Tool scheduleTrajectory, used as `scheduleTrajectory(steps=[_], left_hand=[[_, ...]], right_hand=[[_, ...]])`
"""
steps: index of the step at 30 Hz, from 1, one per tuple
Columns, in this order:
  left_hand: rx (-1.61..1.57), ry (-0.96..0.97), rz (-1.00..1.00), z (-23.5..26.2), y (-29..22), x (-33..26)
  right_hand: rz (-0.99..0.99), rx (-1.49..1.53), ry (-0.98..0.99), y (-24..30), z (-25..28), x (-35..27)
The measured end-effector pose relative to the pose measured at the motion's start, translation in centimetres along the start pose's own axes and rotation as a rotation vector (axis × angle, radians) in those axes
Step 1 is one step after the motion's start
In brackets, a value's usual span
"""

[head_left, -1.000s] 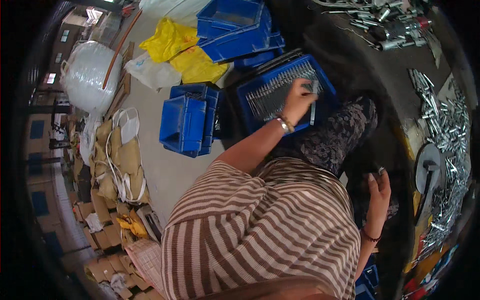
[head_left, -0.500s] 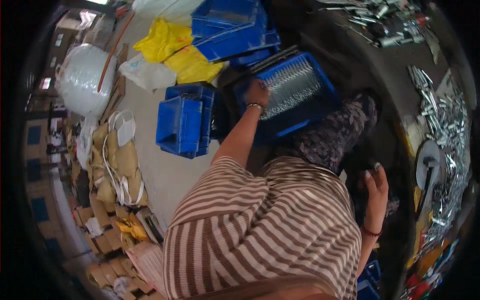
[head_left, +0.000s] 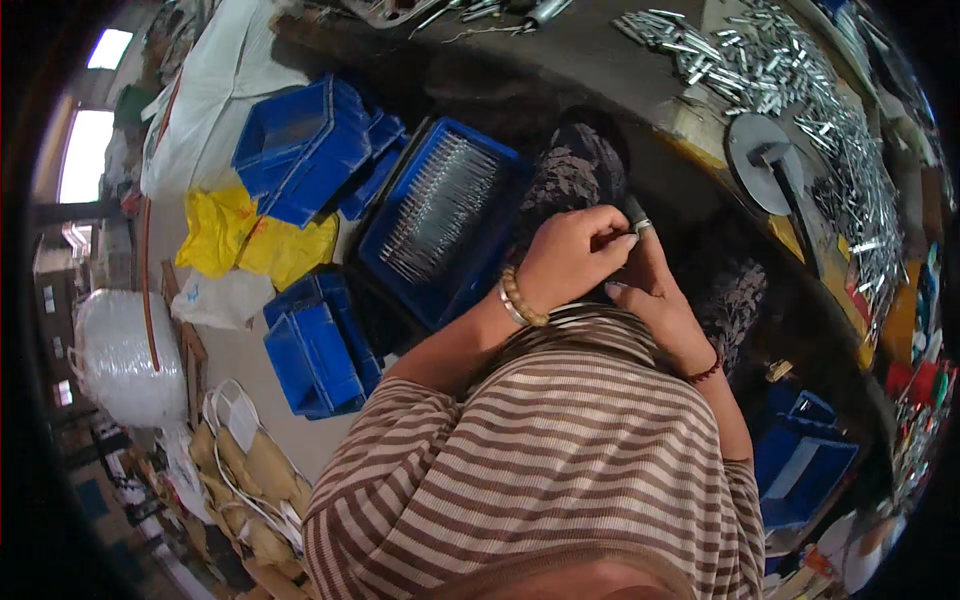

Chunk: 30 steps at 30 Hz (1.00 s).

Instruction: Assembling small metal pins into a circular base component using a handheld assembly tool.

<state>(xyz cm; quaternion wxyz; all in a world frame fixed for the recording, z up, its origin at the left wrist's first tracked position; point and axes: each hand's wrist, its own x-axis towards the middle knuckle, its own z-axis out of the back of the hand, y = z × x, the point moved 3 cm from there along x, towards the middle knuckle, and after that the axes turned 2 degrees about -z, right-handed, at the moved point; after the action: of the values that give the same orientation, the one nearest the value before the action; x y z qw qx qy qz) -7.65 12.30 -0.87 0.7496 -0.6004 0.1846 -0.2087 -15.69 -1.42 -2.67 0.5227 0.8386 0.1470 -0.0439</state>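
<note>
In front of my body my two hands meet. My left hand [head_left: 570, 255], with a beaded bracelet, has its fingers bent and thumb pressed in. They close against the index finger of my right hand [head_left: 660, 305]. That finger is stretched out, with a pale band and a dark covering near its tip. My right thumb stands apart from it; the other right fingers are mostly hidden. Whatever lies in the left pinch is too small to make out. Left of my hands, a blue bin [head_left: 425, 297] holds rows of shiny metal pins [head_left: 440, 205].
Stacked blue bins [head_left: 300, 140] and yellow bags [head_left: 290, 248] lie at far left, with more blue bins [head_left: 315, 350] nearer. On the right, a worktable [head_left: 640, 95] carries heaped metal tubes [head_left: 770, 70] and a round metal disc [head_left: 765, 160]. Another blue bin [head_left: 805, 480] sits lower right.
My left hand has come from the bin of metal pins to my right hand. My right hand has moved left and up to meet it. The view has turned toward the right.
</note>
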Motion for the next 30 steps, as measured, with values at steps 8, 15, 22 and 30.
scheduleTrajectory(steps=[8, 15, 22, 30], left_hand=[[0.254, -0.063, -0.048, -2.3, -2.0, -1.5], [0.076, -0.047, -0.102, -2.8, -1.2, -2.9], [0.076, -0.065, -0.199, -3.4, -2.2, -3.0], [0.211, -0.128, -0.238, -3.6, -1.9, -3.0]], right_hand=[[0.084, -0.174, -0.066, -0.5, 0.1, -2.3], [0.249, -0.375, -0.116, -0.8, -0.4, -2.9], [0.276, -0.368, -0.135, 0.3, -0.8, -3.5], [0.360, -0.566, -0.201, -0.4, -0.3, -3.3]])
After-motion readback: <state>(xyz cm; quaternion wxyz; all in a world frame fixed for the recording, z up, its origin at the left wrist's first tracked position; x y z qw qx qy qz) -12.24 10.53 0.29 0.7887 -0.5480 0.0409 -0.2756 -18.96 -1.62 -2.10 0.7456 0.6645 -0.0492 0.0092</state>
